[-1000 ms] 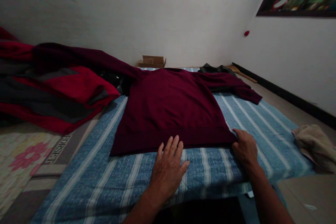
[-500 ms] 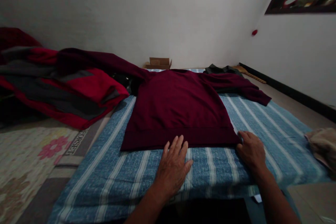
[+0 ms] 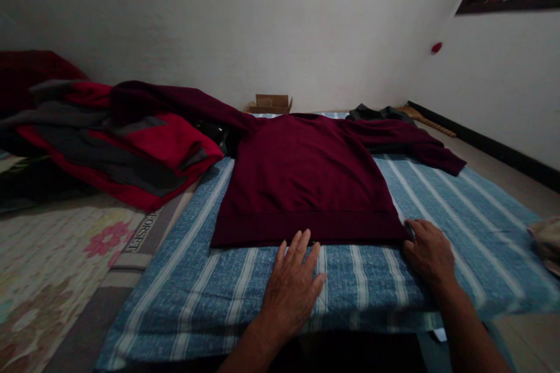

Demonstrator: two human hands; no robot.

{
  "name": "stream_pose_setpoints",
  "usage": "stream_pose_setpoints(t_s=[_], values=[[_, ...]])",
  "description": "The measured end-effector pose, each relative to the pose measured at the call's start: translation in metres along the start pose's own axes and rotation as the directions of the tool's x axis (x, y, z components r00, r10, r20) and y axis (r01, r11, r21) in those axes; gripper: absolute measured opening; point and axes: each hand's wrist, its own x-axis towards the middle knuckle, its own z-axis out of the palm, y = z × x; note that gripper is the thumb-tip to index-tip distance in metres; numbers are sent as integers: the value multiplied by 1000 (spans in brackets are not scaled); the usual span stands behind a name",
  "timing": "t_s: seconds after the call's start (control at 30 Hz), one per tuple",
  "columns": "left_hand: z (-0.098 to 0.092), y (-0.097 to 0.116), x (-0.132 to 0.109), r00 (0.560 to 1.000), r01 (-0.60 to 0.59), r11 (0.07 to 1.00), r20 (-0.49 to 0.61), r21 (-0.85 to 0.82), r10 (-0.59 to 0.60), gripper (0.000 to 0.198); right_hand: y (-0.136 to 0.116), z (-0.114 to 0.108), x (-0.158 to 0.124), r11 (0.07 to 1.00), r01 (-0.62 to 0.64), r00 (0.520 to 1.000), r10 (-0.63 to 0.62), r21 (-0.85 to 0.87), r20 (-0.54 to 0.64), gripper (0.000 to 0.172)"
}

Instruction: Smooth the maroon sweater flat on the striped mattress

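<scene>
A maroon long-sleeved sweater (image 3: 312, 178) lies spread out with its ribbed hem toward me. Its left sleeve reaches over a red and grey garment, while the right one extends across the striped cloth. At the middle of the hem, my left hand (image 3: 293, 280) rests palm down and open, fingertips just over the edge. My right hand (image 3: 431, 253) is at the hem's right corner, its fingers curled and closed on the fabric there; the thumb is partly hidden.
Beneath the sweater is a blue, white-striped cloth (image 3: 249, 291). On the left, a red and grey jacket (image 3: 170, 145) lies heaped over a floral mat (image 3: 74, 256). A cardboard box (image 3: 271, 105) stands by the wall. Dark clothing (image 3: 380, 113) lies behind the right sleeve; beige fabric (image 3: 546, 242) is far right.
The whole view has shifted slightly, so everything appears a little further right. My left fingertips have drawn back slightly from the hem. My right hand stays at the corner.
</scene>
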Motion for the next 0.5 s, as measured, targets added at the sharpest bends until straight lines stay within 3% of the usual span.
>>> stream_pose_setpoints(t_s=[0.3, 0.5], values=[[-1, 1, -4, 998, -18, 999, -54, -35, 16, 39, -2, 4, -3, 997, 17, 1000, -16, 76, -13, 35], [3, -2, -9, 995, -53, 998, -87, -36, 50, 38, 6, 0, -10, 940, 32, 999, -25, 341, -23, 36]])
